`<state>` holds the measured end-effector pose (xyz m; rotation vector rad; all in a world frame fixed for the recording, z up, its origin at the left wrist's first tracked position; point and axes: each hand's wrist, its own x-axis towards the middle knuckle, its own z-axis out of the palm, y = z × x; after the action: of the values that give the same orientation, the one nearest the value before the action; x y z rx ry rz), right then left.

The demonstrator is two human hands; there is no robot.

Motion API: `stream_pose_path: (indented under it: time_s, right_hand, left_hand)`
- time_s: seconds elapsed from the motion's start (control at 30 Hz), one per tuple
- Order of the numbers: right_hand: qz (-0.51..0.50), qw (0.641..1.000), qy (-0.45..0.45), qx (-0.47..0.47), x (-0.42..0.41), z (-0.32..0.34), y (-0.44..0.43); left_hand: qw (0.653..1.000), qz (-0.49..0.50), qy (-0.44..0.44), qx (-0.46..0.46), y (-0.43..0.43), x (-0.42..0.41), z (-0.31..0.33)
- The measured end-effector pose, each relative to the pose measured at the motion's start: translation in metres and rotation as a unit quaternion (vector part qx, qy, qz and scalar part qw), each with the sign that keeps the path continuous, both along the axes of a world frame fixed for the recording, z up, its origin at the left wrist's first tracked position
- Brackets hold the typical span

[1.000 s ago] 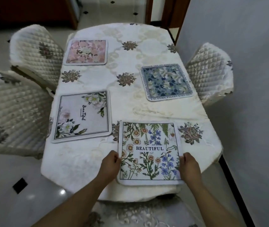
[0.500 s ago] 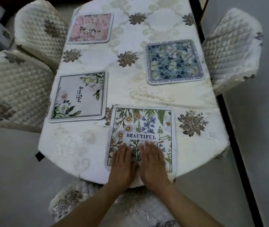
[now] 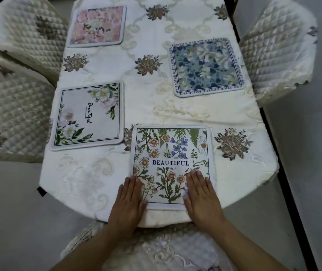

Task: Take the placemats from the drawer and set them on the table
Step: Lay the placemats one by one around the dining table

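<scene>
Several square placemats lie flat on the table [image 3: 156, 106] with its cream embroidered cloth. Nearest me is a wildflower mat [image 3: 170, 153] printed "BEAUTIFUL". My left hand [image 3: 127, 204] rests flat, fingers together, on its lower left corner and the cloth beside it. My right hand [image 3: 202, 198] lies flat on its lower right corner. A white rose mat [image 3: 87, 116] sits at the left, a blue floral mat [image 3: 208, 67] at the right, a pink floral mat [image 3: 96, 26] at the far left. No drawer is in view.
Quilted cream chairs stand around the table: two at the left [image 3: 13, 110] [image 3: 31, 28], one at the right [image 3: 277, 49], one right below me [image 3: 152, 251]. A grey wall runs along the right, close to the table edge.
A second ago my hands gripped the wildflower mat's side edges. They then lay side by side on its middle. Now they have slid apart to its lower corners, palms flat.
</scene>
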<state>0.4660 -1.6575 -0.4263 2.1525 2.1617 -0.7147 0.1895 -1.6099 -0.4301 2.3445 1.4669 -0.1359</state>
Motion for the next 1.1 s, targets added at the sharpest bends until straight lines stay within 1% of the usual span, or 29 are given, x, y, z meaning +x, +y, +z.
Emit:
stream_pose_path:
  time_s: [0.1,0.17,0.23,0.33,0.4,0.5,0.6,0.73,0.83,0.9,0.97,1.1]
  right_hand:
    - [-0.027,0.999,0.023,-0.004,-0.005,0.013,0.048]
    - [-0.025,0.999,0.015,0.015,-0.008,0.019,0.098]
    - [-0.013,1.000,-0.001,0.014,-0.011,0.020,0.151]
    - [0.009,0.999,-0.030,-0.032,-0.012,0.017,0.200]
    - [0.005,0.998,-0.025,-0.054,-0.010,0.014,0.212]
    - [0.016,0.998,-0.024,-0.048,-0.008,0.010,0.211]
    - [0.040,0.998,-0.041,-0.024,0.005,0.007,0.199]
    - [0.006,0.999,-0.040,0.013,0.051,0.003,0.170]
    - [-0.018,0.999,-0.044,0.004,0.075,-0.001,0.152]
    - [-0.046,0.998,-0.045,0.003,0.076,-0.002,0.140]
    - [-0.061,0.997,-0.045,0.007,0.066,0.000,0.120]
    - [-0.089,0.996,-0.029,-0.007,0.035,0.005,0.046]
  left_hand:
    - [0.999,0.022,-0.030,0.000,0.040,0.029,0.002]
    - [0.999,0.013,-0.051,0.006,0.082,0.065,0.006]
    - [0.998,0.012,-0.058,-0.001,0.127,0.102,0.005]
    - [0.999,-0.021,-0.024,-0.027,0.172,0.136,0.002]
    - [0.998,-0.050,0.003,-0.033,0.185,0.139,-0.001]
    - [0.997,-0.074,-0.016,-0.003,0.187,0.128,-0.004]
    - [0.996,-0.080,-0.032,0.030,0.185,0.112,-0.012]
    - [0.997,-0.060,-0.025,0.045,0.185,0.081,-0.014]
    - [0.995,-0.073,-0.038,0.062,0.178,0.055,-0.015]
    - [0.991,-0.100,-0.044,0.083,0.167,0.041,-0.020]
    - [0.991,-0.089,-0.046,0.091,0.147,0.031,-0.024]
    - [0.989,-0.085,-0.049,0.107,0.083,0.009,-0.018]
